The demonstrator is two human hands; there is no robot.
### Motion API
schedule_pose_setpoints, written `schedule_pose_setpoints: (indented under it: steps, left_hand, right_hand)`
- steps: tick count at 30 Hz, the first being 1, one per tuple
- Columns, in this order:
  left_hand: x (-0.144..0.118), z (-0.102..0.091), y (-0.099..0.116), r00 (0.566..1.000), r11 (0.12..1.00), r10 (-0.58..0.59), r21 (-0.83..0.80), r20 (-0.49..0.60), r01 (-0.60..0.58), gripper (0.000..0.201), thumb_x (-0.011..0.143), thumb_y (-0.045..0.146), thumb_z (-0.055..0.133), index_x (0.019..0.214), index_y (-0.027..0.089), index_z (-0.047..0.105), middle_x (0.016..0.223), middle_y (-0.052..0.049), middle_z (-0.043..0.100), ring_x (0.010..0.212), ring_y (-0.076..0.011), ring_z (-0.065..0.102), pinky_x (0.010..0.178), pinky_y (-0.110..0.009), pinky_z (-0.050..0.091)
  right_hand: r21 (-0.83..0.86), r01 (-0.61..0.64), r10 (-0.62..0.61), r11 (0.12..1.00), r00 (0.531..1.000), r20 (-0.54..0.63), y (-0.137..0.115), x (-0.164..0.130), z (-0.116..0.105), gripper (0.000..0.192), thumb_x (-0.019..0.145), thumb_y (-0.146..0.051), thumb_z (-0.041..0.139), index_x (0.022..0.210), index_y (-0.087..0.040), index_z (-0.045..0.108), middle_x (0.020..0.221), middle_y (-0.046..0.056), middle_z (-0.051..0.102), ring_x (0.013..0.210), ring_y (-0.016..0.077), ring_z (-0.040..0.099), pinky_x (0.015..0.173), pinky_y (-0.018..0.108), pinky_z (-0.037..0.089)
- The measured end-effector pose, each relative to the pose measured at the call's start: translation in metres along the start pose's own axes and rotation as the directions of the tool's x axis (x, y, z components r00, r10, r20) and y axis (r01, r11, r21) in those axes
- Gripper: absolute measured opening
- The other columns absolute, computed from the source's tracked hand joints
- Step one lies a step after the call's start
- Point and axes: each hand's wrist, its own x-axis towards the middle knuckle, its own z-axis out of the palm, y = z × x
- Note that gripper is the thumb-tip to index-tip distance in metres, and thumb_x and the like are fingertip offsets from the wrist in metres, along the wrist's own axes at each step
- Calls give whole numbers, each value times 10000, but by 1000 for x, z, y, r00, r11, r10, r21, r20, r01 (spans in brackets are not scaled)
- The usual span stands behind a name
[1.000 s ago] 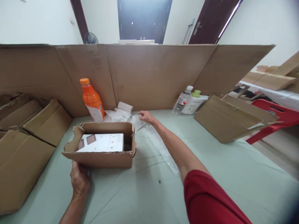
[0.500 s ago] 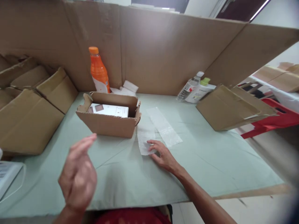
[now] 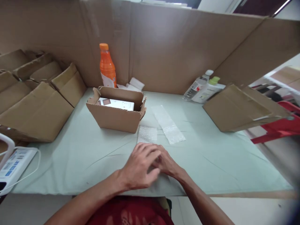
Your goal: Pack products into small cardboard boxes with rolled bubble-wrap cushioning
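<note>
In front of me, my left hand (image 3: 141, 165) lies partly across my right hand (image 3: 167, 163), above the near end of a piece of bubble wrap (image 3: 147, 133). The left fingers are stretched forward and its thumb stands apart, with nothing seen in them. Most of my right fingers are hidden behind the left hand, so whether they grip the wrap does not show. A longer bubble wrap strip (image 3: 169, 125) lies flat just to the right. Beyond the hands to the left stands an open cardboard box (image 3: 114, 120) with a white printed box (image 3: 117, 103) inside.
Several open cardboard boxes (image 3: 37, 112) crowd the left side. An orange bottle (image 3: 107, 67) and white rolls (image 3: 136, 83) stand by the cardboard wall (image 3: 168, 50). A clear bottle (image 3: 197, 87), a white green-capped bottle (image 3: 207, 92) and a tilted carton (image 3: 236, 107) are at right.
My left hand has moved right from its raised place on the left and now overlaps the right hand. The right hand stays near the bubble wrap. The view has shifted slightly.
</note>
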Motion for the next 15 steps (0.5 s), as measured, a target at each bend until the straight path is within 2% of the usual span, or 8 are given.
schedule_pose_setpoints:
  steps: [2, 4, 6, 8, 10, 12, 15]
  left_hand:
    - [-18, 2, -25, 995, 993, -91, 75, 44, 88, 561, 789, 238, 630, 1336, 180, 520, 1438, -146, 530, 1341, -317, 453, 1127, -518, 366]
    - [-27, 10, -42, 982, 979, -153, 152, 112, 135, 614, 777, 256, 648, 1362, 154, 492, 1421, -171, 526, 1322, -337, 452, 1104, -521, 376]
    - [-27, 19, -51, 970, 961, -203, 215, 133, 171, 562, 789, 252, 642, 1328, 158, 515, 1338, -156, 576, 1249, -328, 492, 1062, -507, 401]
    - [-23, 26, -54, 966, 945, -230, 266, 122, 191, 438, 810, 230, 620, 1243, 188, 566, 1246, -120, 615, 1171, -307, 522, 1008, -484, 425]
    - [-19, 29, -55, 965, 933, -241, 298, 101, 202, 345, 821, 214, 607, 1166, 215, 597, 1198, -96, 623, 1129, -296, 529, 972, -468, 434]
    - [-18, 31, -56, 967, 932, -239, 300, 89, 203, 323, 822, 209, 609, 1144, 224, 601, 1208, -90, 615, 1132, -293, 524, 975, -464, 432]
    - [-23, 35, -58, 973, 937, -219, 293, 75, 189, 358, 818, 196, 615, 1175, 217, 590, 1252, -98, 595, 1166, -295, 508, 1011, -474, 418]
  right_hand:
    - [0, 31, -31, 1000, 999, 31, -2, 1, -12, 296, 835, -372, 684, 1121, -301, 718, 1303, 59, 675, 1220, 292, 600, 1070, 508, 416]
    - [4, 30, -30, 1000, 999, 23, 0, 15, -24, 243, 886, -340, 614, 1092, -273, 724, 1284, 75, 682, 1169, 270, 635, 983, 452, 491]
    - [11, -4, 4, 1000, 1000, 27, 8, 44, -34, 270, 877, -285, 599, 1119, -253, 717, 1234, 78, 706, 1044, 237, 689, 844, 374, 555]
    - [-23, -54, 55, 998, 998, 16, 21, 80, -45, 376, 820, -248, 648, 1192, -235, 696, 1191, 75, 728, 954, 218, 713, 782, 338, 573]
    - [-86, -112, 106, 990, 992, -75, 38, 112, -58, 448, 797, -230, 656, 1244, -204, 673, 1209, 95, 722, 1024, 238, 698, 850, 368, 569]
    - [-135, -166, 137, 977, 971, -197, 54, 129, -75, 455, 834, -227, 594, 1283, -174, 647, 1297, 129, 675, 1160, 263, 644, 927, 413, 544]
    - [-193, -211, 151, 958, 947, -284, 76, 118, -100, 455, 881, -267, 530, 1318, -174, 616, 1395, 132, 608, 1244, 269, 592, 969, 442, 523]
